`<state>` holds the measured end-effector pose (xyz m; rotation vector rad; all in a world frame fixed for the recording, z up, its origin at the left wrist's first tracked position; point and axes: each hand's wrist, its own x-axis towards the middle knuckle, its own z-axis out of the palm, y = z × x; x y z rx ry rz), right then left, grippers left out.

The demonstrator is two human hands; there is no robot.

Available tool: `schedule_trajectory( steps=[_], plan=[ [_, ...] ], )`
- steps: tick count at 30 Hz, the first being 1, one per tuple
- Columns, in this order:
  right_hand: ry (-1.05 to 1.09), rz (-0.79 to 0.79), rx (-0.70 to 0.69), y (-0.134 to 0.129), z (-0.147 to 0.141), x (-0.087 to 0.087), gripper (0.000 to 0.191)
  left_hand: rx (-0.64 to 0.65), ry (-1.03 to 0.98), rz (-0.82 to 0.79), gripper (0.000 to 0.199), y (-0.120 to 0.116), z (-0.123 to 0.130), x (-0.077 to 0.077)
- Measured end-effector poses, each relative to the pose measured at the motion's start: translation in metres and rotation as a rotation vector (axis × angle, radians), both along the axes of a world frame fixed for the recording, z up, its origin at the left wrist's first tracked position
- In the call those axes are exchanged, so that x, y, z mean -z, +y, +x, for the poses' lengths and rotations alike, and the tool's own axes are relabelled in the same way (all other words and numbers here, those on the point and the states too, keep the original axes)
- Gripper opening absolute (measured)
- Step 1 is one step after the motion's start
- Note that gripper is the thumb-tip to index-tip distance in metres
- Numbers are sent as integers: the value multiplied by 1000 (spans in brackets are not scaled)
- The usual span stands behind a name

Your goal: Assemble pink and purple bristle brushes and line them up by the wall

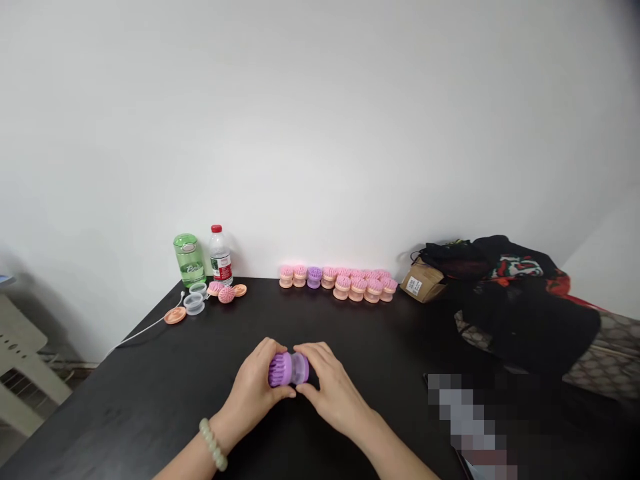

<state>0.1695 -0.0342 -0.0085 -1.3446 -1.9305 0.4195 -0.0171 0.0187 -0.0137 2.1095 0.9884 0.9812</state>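
2 hands (253,393) on purple brush (280,370), labeled btl (221,265)

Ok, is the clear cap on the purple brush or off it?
On: the clear cap sits against the purple brush with no gap showing, the left hand gripping the brush, the right hand the cap.

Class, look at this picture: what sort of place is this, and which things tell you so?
Probably a simple room in a home or small workroom: a dark table against a plain wall, a water bottle standing on it, a heap of clothes at one end, and rows of pink brushes.
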Motion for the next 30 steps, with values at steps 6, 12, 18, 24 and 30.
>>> schedule_trajectory(
  steps=[6,12,18,24,30],
  plan=[
    [-30,58,-45,9,-9,14,57,0,71,83,49,2,4,9],
    [-19,-67,128,35,-4,29,40,-18,98,3,73,-2,6,12],
    [-97,-91,442,93,30,34,36,-46,101,9,75,-3,5,13],
    [-199,-166,687,143,64,24,39,-29,138,145,76,3,-2,22],
    [-281,-252,876,174,76,21,36,-37,183,248,76,4,-6,21]
  ],
)
